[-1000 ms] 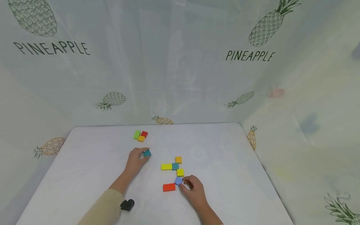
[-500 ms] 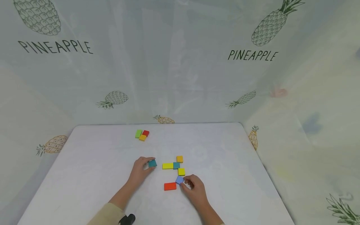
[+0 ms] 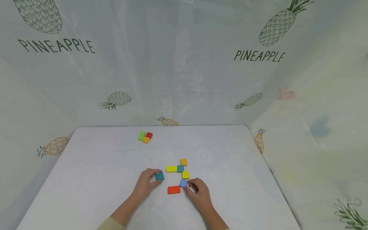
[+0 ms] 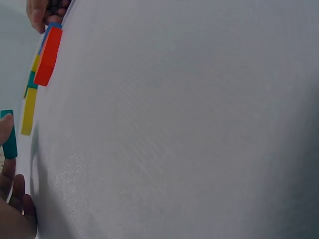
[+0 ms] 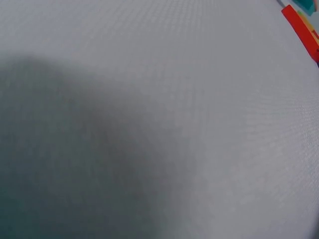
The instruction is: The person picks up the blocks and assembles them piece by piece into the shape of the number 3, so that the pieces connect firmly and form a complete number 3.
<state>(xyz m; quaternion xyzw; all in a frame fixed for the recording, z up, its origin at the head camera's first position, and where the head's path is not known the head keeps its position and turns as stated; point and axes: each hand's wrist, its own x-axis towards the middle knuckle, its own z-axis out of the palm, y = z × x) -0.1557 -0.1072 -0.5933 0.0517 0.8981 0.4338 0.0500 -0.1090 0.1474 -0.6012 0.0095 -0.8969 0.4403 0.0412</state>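
Note:
My left hand (image 3: 145, 182) pinches a teal block (image 3: 159, 176) between thumb and fingers, left of the group of blocks. In the left wrist view that teal block (image 4: 9, 134) shows at the left edge. My right hand (image 3: 199, 192) pinches a blue block (image 3: 183, 183) by its right side. This blue block sits tilted beside a red rectangular block (image 3: 173, 190) and just below a yellow square block (image 3: 185, 175). Above them a long yellow block (image 3: 171, 169) touches a second teal block (image 3: 180, 168). An orange block (image 3: 183, 162) lies at the top of the group.
Farther back on the white table (image 3: 100, 166) lie a green block (image 3: 141, 135), a red block (image 3: 149, 135) and an orange-yellow block (image 3: 146, 140), close together. A pineapple-print cloth (image 3: 184, 70) hangs behind the table's far edge.
My left hand has carried the teal block toward me and to the right, from near the back blocks to beside the group. The right hand stays at the blue block.

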